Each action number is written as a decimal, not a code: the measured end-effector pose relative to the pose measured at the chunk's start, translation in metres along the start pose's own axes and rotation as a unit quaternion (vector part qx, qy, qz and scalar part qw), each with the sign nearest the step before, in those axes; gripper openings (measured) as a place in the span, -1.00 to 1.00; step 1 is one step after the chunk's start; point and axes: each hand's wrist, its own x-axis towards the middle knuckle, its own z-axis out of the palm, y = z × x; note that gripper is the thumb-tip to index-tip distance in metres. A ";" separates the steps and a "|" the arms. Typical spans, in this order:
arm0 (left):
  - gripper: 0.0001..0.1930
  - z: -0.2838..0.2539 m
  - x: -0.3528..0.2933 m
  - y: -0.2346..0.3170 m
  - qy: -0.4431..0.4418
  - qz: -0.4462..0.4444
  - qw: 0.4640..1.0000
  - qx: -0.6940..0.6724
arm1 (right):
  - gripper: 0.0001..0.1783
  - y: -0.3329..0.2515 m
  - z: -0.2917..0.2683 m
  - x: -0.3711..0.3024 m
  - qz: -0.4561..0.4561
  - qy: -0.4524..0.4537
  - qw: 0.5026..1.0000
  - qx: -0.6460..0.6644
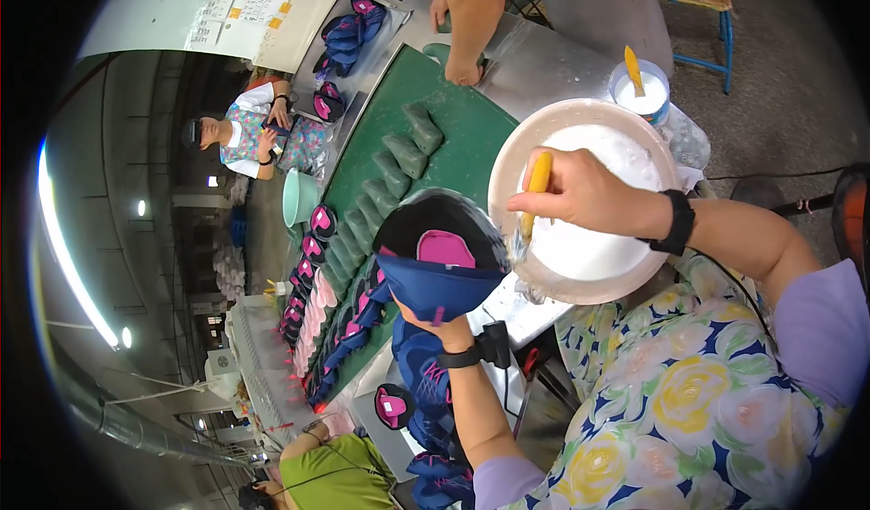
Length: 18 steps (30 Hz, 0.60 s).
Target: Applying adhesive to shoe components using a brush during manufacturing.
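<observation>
Gluing step: left hand [446, 327] grips navy shoe upper [441, 256] at frame centre; right hand [580, 193] pinches yellow brush [535, 193] over white glue bowl [507, 161], centre-right; next needs brush onto upper w/ care

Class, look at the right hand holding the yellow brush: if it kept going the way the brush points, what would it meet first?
The right hand points the brush down and to the left. Its bristles sit at the bowl rim; next in line is probably the shoe held up by the left hand, though depth is unclear.
</observation>
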 end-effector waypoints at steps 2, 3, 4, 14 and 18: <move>-0.44 -0.009 0.004 -0.003 0.012 -0.016 1.000 -0.021 | -0.68 0.002 -0.008 0.002 -0.056 -0.013 0.998 -0.013; -0.50 -0.012 0.008 -0.005 -0.018 -0.144 0.971 -0.190 | -0.69 0.006 -0.011 0.003 -0.134 -0.009 0.991 -0.028; -0.57 -0.015 0.011 -0.005 -0.047 -0.264 0.897 -0.352 | -0.70 0.008 -0.013 0.003 -0.212 -0.003 0.976 -0.041; -0.59 0.047 -0.052 0.017 -0.109 -0.262 0.933 -0.222 | -0.78 -0.018 0.026 0.010 -0.599 -0.120 0.789 -0.066; -0.60 0.063 -0.049 0.022 -0.134 -0.259 0.942 -0.167 | -0.79 -0.002 0.018 0.022 -0.561 -0.115 0.803 -0.166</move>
